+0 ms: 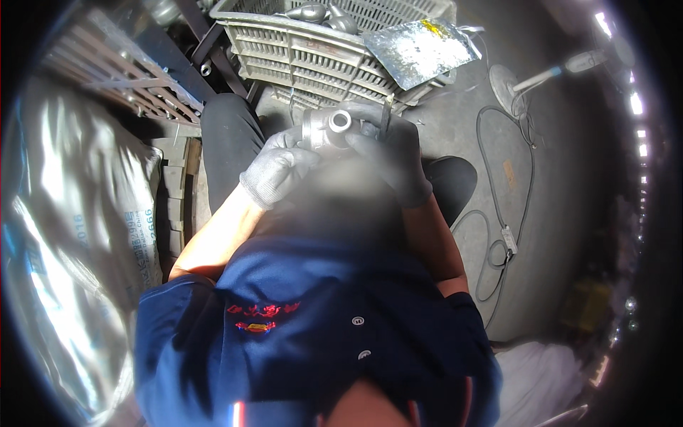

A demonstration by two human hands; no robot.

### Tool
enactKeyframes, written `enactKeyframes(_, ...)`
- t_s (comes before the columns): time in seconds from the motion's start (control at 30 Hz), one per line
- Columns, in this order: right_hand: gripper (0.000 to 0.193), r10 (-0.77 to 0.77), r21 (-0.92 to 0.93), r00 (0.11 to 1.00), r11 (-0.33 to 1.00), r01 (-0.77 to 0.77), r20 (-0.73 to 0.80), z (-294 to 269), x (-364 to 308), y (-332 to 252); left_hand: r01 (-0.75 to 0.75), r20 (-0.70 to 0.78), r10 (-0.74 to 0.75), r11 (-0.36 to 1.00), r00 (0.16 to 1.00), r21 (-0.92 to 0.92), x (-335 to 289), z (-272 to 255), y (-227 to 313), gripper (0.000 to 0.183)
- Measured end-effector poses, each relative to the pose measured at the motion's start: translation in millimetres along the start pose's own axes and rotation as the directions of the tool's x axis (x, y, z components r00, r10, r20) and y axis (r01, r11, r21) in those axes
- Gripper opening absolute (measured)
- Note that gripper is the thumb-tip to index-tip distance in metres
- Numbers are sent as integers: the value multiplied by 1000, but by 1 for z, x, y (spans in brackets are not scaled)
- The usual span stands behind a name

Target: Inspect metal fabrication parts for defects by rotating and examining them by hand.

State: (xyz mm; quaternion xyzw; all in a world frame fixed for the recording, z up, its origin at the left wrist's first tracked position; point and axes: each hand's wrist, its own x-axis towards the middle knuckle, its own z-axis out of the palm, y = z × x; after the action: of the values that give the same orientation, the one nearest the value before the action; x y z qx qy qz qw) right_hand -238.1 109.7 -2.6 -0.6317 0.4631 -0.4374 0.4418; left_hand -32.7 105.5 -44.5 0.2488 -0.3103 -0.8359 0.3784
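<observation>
A grey metal pipe fitting (315, 128) with a round open branch facing up is held in front of my knees. My left hand (279, 171), in a grey knitted glove, is closed around its left end. At the fitting's right side is my right hand (395, 160), also gloved, with its fingers bent against the metal. A thin dark tool (386, 116) sticks up from the right hand's grip; its exact kind cannot be made out. The right fingers are partly shadowed and blurred.
Beyond my hands stands a grey slatted plastic crate (306, 53) with several metal parts (309, 12) inside. A shiny sheet (425, 53) lies over its right corner. Large white woven sacks (78, 235) stand at left. On the right floor are a pedestal stand (506, 89) and a cable (491, 185).
</observation>
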Motion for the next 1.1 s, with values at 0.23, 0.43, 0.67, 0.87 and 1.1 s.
enactKeyframes(0.23, 36, -123, -76, 992, 989, 123, 7, 1, -2, 1, -6, 64, 15, 991, 998, -134, 2, -5, -6, 56)
enactKeyframes(0.43, 44, -110, -230, 987, 970, 82, -113, 0, -16, 6, -51, 73, 65, 983, 995, -178, 4, 0, -2, 60)
enactKeyframes(0.67, 45, -151, -217, 988, 964, 155, 35, -5, -49, 2, -98, 123, 152, 925, 981, -367, 7, 4, 3, 69)
enactKeyframes(0.87, 40, -121, -261, 993, 958, 117, 1, 7, -49, 16, -142, 132, 206, 912, 970, -384, 10, 9, 1, 73)
enactKeyframes(1.1, 35, -294, -527, 955, 819, 226, -47, 13, -47, 15, -172, 93, 219, 917, 971, -360, 6, 15, 1, 72)
